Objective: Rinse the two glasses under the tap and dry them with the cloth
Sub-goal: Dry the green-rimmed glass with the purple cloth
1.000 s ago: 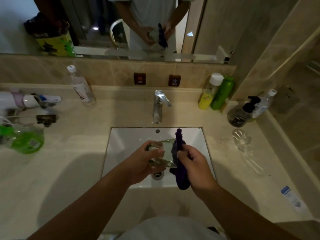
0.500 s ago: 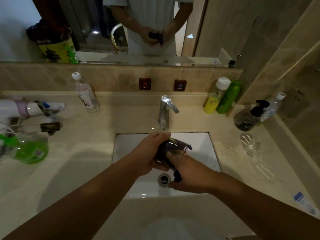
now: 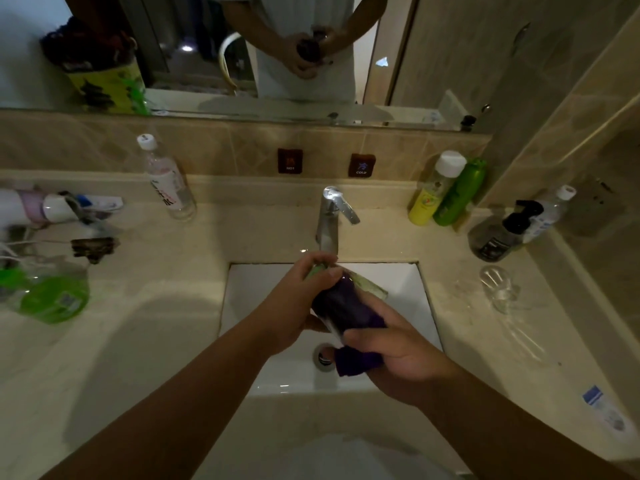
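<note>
I keep the glass [image 3: 349, 299] over the sink [image 3: 398, 282], my left hand [image 3: 294, 299] gripping it steady while my right hand [image 3: 401, 358] clutches the purple cloth [image 3: 346, 313] stuffed inside to dry it. The other glass [image 3: 497, 287] waits on the counter beyond my right hand.

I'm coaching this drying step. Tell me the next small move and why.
Probably twist the cloth around inside the glass. The left hand grips the glass over the sink, and the right hand holds the cloth stuffed into it. The second glass waits on the counter.
</note>
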